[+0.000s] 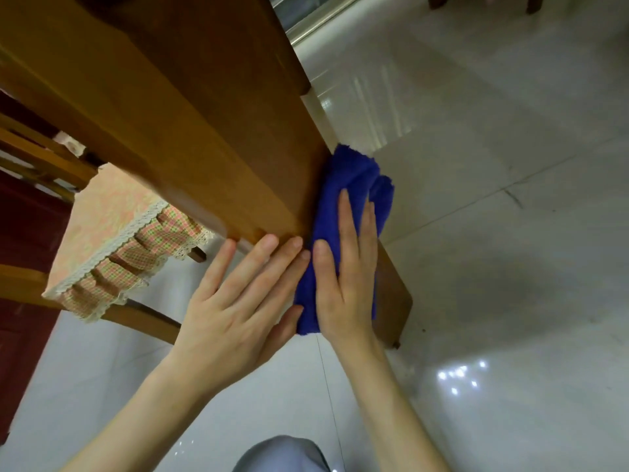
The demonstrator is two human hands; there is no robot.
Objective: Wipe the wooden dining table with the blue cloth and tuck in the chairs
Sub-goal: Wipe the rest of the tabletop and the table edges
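— So which way does the blue cloth point(354, 178) lie from the person's hands?

— Directly under the right hand point(343, 284). That hand is laid flat on it, fingers straight and close together, and presses it against the wooden dining table point(204, 114) at what looks like the near corner. The left hand point(235, 301) is just beside it, fingers straight and a little spread, with the tips on the table's edge and the thumb touching the cloth's near end. Neither hand is curled round anything.

— And the cloth's long axis?

— It runs away from the person, in line with the right hand's fingers and along the table's right-hand edge. The far end is bunched and sticks out past the fingertips.

— Which hand would carry the next stroke, then?

— Most likely the right, since it covers the cloth, while the left looks placed to steady. A stroke would probably run along that edge, outward or back toward the body.

— Is there room for it?

— On the right there is only pale tiled floor point(510, 165), so the arm has open space. On the left, a chair point(112, 212) with a checked, lace-trimmed seat cover sits partly under the table, well apart from the cloth. A darker wooden piece point(396, 294) shows just right of the right hand. Whether it belongs to the table cannot be told.
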